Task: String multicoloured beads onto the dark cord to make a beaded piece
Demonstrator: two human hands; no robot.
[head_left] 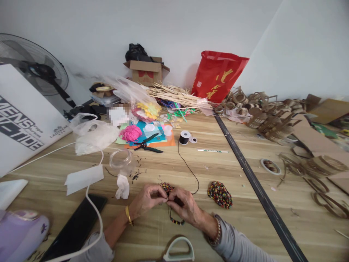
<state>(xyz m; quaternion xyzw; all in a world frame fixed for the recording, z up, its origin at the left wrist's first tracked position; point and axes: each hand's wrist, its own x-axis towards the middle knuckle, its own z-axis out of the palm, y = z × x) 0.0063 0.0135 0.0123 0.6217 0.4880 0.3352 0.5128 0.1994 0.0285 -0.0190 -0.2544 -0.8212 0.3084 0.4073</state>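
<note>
My left hand (150, 196) and my right hand (185, 205) meet fingertip to fingertip above the table, both pinched closed. Too small to make out is the item between my left fingers. A thin black cord (194, 174) runs from a black spool (184, 138) toward my right hand, whose fingers grip cord. Below them hangs a short strand of colourful beads (177, 221). Behind the fingertips lies a partly hidden heap of multicoloured beads (167, 187). To the right rests a coil of strung beads (220, 195).
Pale-handled scissors (180, 249) lie at the front edge, with green-handled pliers (148, 144) farther back. A clear round container (120, 159) and black scraps (135, 175) are left. Wooden baskets (272, 123) crowd the right; a white cable (95, 207) crosses the left.
</note>
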